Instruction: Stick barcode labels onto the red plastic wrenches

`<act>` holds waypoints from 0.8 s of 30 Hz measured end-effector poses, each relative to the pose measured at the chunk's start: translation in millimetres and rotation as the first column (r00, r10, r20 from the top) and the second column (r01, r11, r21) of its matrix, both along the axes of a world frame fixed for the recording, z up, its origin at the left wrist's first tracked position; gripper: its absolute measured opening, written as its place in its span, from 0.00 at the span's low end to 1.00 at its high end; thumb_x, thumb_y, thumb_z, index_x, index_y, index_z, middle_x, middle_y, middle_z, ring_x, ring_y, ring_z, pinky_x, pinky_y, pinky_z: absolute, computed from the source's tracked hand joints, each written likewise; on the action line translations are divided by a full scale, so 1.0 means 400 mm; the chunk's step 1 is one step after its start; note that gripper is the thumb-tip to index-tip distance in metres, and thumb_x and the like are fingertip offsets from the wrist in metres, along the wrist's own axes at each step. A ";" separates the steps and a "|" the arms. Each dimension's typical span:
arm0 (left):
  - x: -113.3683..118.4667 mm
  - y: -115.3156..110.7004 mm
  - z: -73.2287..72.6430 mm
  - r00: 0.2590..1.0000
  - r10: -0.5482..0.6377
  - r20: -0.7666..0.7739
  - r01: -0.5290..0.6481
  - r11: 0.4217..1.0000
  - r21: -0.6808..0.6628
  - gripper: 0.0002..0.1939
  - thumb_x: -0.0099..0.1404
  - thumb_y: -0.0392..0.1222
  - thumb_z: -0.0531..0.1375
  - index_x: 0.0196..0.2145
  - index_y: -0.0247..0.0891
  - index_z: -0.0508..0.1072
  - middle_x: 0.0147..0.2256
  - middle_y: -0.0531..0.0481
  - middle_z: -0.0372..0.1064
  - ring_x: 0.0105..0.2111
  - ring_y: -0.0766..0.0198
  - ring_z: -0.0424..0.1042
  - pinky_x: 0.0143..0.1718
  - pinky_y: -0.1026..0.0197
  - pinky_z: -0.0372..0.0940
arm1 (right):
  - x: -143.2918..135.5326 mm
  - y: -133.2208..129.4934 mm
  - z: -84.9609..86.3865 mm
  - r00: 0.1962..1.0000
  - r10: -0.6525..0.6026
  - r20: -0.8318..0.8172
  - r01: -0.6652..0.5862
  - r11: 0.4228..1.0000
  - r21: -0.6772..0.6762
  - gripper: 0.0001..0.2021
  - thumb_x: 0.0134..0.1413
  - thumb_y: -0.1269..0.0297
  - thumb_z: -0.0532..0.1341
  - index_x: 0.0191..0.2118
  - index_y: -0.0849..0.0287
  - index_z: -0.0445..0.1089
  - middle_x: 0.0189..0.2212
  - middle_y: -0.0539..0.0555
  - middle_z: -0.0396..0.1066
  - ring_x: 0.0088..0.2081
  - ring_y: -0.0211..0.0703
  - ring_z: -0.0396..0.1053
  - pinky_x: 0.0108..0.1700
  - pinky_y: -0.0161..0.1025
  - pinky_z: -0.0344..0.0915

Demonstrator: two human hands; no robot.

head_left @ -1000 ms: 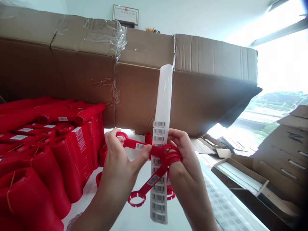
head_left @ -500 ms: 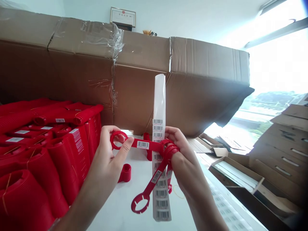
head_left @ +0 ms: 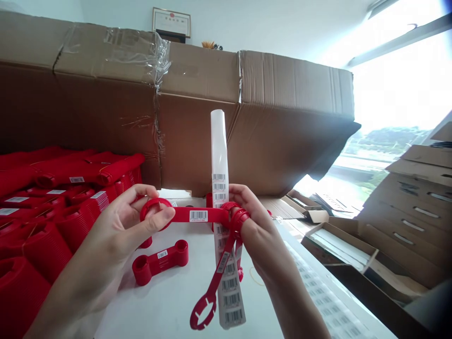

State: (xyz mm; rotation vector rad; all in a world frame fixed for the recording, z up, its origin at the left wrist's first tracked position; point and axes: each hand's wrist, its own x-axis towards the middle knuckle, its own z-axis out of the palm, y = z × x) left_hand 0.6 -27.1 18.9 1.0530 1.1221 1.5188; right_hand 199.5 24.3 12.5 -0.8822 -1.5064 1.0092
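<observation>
My left hand [head_left: 123, 230] pinches one ring end of a flat red plastic piece [head_left: 181, 214] that has rings at its ends and a white barcode label on its bar. My right hand [head_left: 259, 230] is closed around the other end, bunched with more red ring ends. From it a second labelled red piece [head_left: 216, 278] hangs down, its notched ring lowest. A long strip of barcode labels [head_left: 231, 299] stands upright at my right hand, its top part bare white backing. Whether the fingers grip the strip is hidden. Below my left hand, a stack of similar red pieces [head_left: 160, 260] lies on the white table [head_left: 141, 315].
Bundled stacks of red pieces [head_left: 76, 226] fill the left side. A large cardboard box [head_left: 197, 136] leans across the back. Open cardboard boxes [head_left: 348, 249] stand at the right, and a label sheet [head_left: 318, 292] lies along the table's right edge. A rubber band [head_left: 256, 277] lies on the table.
My left hand has moved left and a little down with the ring end, and my right hand has shifted left too. The view has turned slightly, showing more of the red stack on the table.
</observation>
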 end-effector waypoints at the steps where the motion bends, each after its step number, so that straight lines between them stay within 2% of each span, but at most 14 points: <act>1: -0.003 0.001 0.003 0.999 -0.009 0.039 0.009 1.000 -0.007 0.18 0.53 0.50 0.74 0.35 0.45 0.72 0.29 0.54 0.63 0.26 0.66 0.65 0.24 0.67 0.68 | 0.001 0.001 0.001 1.000 0.004 -0.011 -0.004 1.000 -0.003 0.10 0.60 0.66 0.59 0.47 0.56 0.67 0.34 0.52 0.74 0.29 0.40 0.70 0.27 0.35 0.66; 4: -0.004 -0.005 0.016 0.986 -0.037 0.162 0.039 0.999 -0.009 0.14 0.58 0.54 0.70 0.31 0.44 0.74 0.27 0.53 0.62 0.26 0.66 0.66 0.24 0.66 0.71 | 0.009 0.004 0.004 0.999 0.017 -0.041 -0.018 0.999 -0.035 0.11 0.59 0.64 0.61 0.47 0.56 0.68 0.34 0.52 0.74 0.29 0.40 0.71 0.28 0.36 0.67; 6: -0.001 -0.013 0.024 0.983 -0.019 0.181 0.021 1.000 -0.010 0.12 0.63 0.51 0.67 0.29 0.43 0.75 0.27 0.51 0.64 0.29 0.65 0.68 0.27 0.67 0.73 | 0.015 0.006 0.007 0.998 0.024 -0.058 -0.028 0.997 -0.072 0.12 0.58 0.63 0.63 0.47 0.56 0.68 0.34 0.52 0.75 0.28 0.40 0.70 0.28 0.36 0.68; 8: 0.002 -0.021 0.028 0.984 -0.024 0.174 0.030 0.999 -0.028 0.08 0.64 0.48 0.66 0.30 0.44 0.77 0.28 0.50 0.66 0.29 0.66 0.69 0.29 0.69 0.73 | 0.021 0.008 0.012 0.997 0.025 -0.077 -0.033 0.994 -0.106 0.13 0.57 0.63 0.65 0.47 0.55 0.68 0.36 0.53 0.75 0.28 0.40 0.71 0.28 0.36 0.68; 10: 0.001 -0.025 0.027 0.984 -0.061 0.169 0.071 0.996 -0.051 0.04 0.62 0.46 0.68 0.34 0.47 0.78 0.30 0.50 0.68 0.29 0.65 0.69 0.29 0.67 0.73 | 0.027 0.010 0.016 0.995 0.027 -0.095 -0.038 0.991 -0.125 0.14 0.56 0.63 0.66 0.47 0.55 0.69 0.38 0.54 0.76 0.30 0.42 0.73 0.30 0.37 0.70; 14: -0.014 -0.016 0.011 0.987 -0.118 0.112 0.119 0.993 0.006 0.15 0.54 0.38 0.71 0.40 0.49 0.77 0.37 0.49 0.70 0.34 0.64 0.72 0.32 0.67 0.73 | 0.036 0.010 0.021 0.993 0.031 -0.118 -0.044 0.993 -0.114 0.12 0.56 0.64 0.65 0.47 0.56 0.69 0.41 0.55 0.76 0.33 0.43 0.74 0.33 0.38 0.72; 17: -0.025 -0.005 -0.001 0.991 -0.111 0.076 0.108 0.994 0.034 0.12 0.55 0.44 0.70 0.38 0.46 0.77 0.34 0.49 0.68 0.34 0.63 0.71 0.34 0.67 0.73 | 0.037 0.005 0.021 0.994 0.032 -0.108 -0.040 0.996 -0.078 0.12 0.57 0.64 0.65 0.47 0.56 0.68 0.40 0.55 0.75 0.32 0.41 0.73 0.31 0.37 0.72; 20: -0.020 0.005 -0.005 1.000 -0.031 0.001 0.031 0.999 0.015 0.13 0.58 0.53 0.69 0.37 0.46 0.76 0.32 0.50 0.67 0.35 0.62 0.71 0.34 0.67 0.74 | 0.029 -0.005 0.018 0.997 0.018 -0.068 -0.020 1.000 -0.023 0.09 0.59 0.67 0.62 0.46 0.56 0.67 0.41 0.55 0.75 0.32 0.41 0.73 0.30 0.38 0.72; 22: -0.007 0.009 -0.005 0.990 0.072 -0.124 -0.070 0.997 0.020 0.15 0.61 0.56 0.67 0.40 0.46 0.75 0.37 0.49 0.70 0.41 0.58 0.73 0.35 0.66 0.74 | 0.020 -0.012 0.011 0.999 -0.016 -0.034 0.016 1.000 0.012 0.10 0.60 0.71 0.57 0.46 0.54 0.65 0.41 0.54 0.74 0.31 0.41 0.72 0.28 0.37 0.71; 24: 0.008 0.006 -0.002 0.941 0.235 -0.242 -0.218 0.971 0.094 0.15 0.64 0.55 0.65 0.43 0.45 0.73 0.46 0.49 0.71 0.51 0.58 0.71 0.40 0.69 0.72 | 0.013 -0.016 0.002 0.998 -0.062 0.011 0.061 0.997 0.041 0.13 0.59 0.75 0.54 0.47 0.53 0.63 0.43 0.53 0.73 0.30 0.40 0.71 0.26 0.37 0.69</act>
